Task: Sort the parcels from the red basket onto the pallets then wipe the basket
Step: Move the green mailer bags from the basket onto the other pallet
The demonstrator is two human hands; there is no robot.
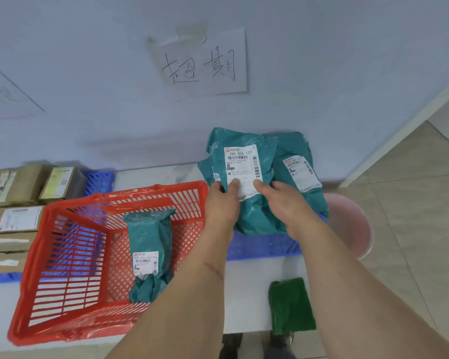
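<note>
Hands, left (222,200) and right (283,200), grip teal parcel (244,177) beside red basket (62,255).

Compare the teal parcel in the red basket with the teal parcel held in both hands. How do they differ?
The basket parcel is narrow and lies untouched inside the red basket; the held parcel is wider, gripped by the left hand and right hand above the blue pallet. Both are teal bags with white labels.
</note>
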